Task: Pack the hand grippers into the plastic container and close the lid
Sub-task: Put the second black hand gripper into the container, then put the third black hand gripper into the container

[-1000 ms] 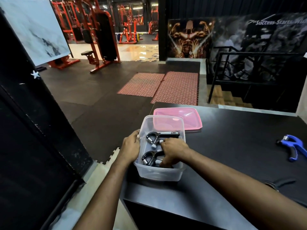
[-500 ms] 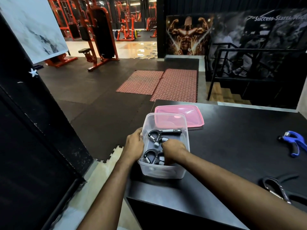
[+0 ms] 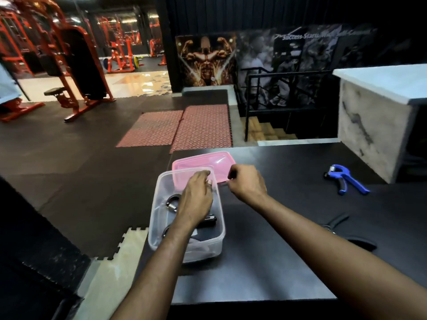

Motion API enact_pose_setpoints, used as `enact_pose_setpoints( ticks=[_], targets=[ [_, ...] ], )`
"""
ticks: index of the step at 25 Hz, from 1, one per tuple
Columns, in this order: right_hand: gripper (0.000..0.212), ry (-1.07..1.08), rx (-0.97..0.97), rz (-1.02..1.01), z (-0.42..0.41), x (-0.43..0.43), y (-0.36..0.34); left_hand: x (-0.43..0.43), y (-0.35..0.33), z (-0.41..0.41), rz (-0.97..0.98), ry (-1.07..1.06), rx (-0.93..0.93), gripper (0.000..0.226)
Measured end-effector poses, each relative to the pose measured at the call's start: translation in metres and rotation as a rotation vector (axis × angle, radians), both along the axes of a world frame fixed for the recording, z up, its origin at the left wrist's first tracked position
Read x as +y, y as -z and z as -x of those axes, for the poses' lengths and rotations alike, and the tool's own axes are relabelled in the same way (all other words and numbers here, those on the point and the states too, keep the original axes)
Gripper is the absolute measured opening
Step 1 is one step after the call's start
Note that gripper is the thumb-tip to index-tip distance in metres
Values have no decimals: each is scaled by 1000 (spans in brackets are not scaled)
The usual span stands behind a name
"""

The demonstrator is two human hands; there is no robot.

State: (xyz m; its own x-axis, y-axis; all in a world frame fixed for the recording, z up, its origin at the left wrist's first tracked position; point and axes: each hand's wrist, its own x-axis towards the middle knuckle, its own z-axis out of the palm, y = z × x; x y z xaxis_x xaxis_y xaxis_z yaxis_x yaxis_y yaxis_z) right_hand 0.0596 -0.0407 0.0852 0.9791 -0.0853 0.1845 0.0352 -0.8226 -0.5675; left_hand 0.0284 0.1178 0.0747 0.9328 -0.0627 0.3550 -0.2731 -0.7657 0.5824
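The pink lid (image 3: 204, 166) lies flat just behind the clear container (image 3: 161, 218), long axis crosswise, with both hands' curled fingers (image 3: 203, 175) at its near edge, grip unclear.

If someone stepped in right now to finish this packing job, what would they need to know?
Left hand: over the open clear container, reaching toward the pink lid; whether it grips is unclear.
Right hand: at the lid's near right edge, fingers curled; the grip is unclear.
Lid: off, lying on the black table just behind the container.
Done: black hand grippers are in the container.
Left: a blue hand gripper and another black one lie on the table to the right. Pack them, then close the lid.
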Motion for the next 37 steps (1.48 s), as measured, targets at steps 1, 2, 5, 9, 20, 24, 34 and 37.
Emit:
enact_pose_setpoints(
  ticks=[1, 2, 5, 9, 20, 24, 34, 37],
  targets=[
    [13, 51, 23, 6, 1, -17, 2, -15, 4, -1, -5, 57, -11, 36],
    [10, 95, 51, 24, 4, -35, 5, -31, 8, -2, -16, 114, -18, 35],
    [6, 176, 163, 107, 17, -87, 18, -75, 26, -3, -48, 235, 31, 36],
    [21, 237, 338, 162, 45, -160, 41, -127, 57, 5, -114, 366, 155, 43],
    [77, 154, 635, 422, 102, -255, 77, -175, 91, 25, -341, 393, 182, 22],
    [74, 126, 587, 464, 97, -257, 80, -173, 89, 19, -336, 419, 199, 23],
    [67, -37, 291, 575, 53, -212, 45, -131, 29, -13, -145, 334, 76, 25],
    [69, -36, 179, 537, 35, -183, 26, -98, 7, -22, -110, 234, 13, 29]
  ],
)
